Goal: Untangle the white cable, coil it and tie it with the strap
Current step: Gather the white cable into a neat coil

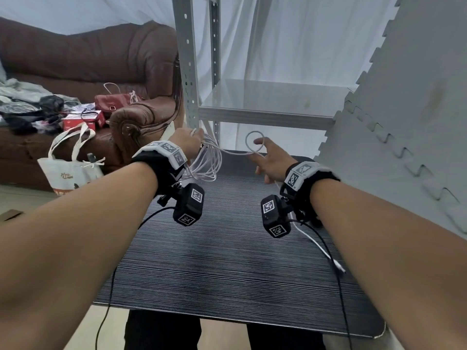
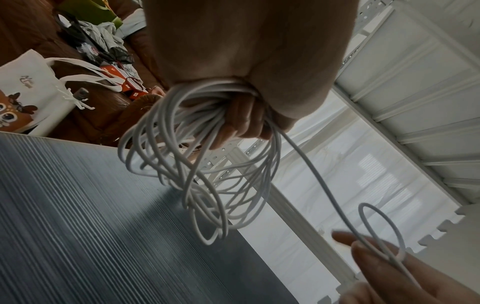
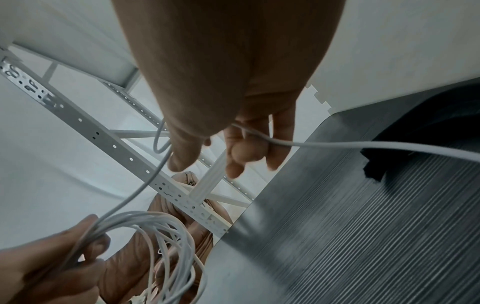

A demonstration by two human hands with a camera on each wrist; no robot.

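Observation:
My left hand (image 1: 194, 140) grips a bundle of several white cable loops (image 1: 207, 165) above the far left edge of the dark ribbed table (image 1: 227, 261); the coil (image 2: 197, 174) hangs below the curled fingers (image 2: 244, 123). One strand runs right to my right hand (image 1: 270, 160), where it forms a small loop (image 1: 255, 145) around the raised index finger. The cable passes between that hand's thumb and loosely curled fingers (image 3: 246, 148). Its free tail drops to the table, and its plug end (image 1: 338, 267) lies at the right. No strap is visible.
A grey metal shelf rack (image 1: 265, 107) stands just behind the table. Grey foam mats (image 1: 404, 122) wall off the right side. A brown sofa (image 1: 88, 59) with clutter and a white tote bag (image 1: 70, 168) are at the left. Black camera leads hang from both wrists.

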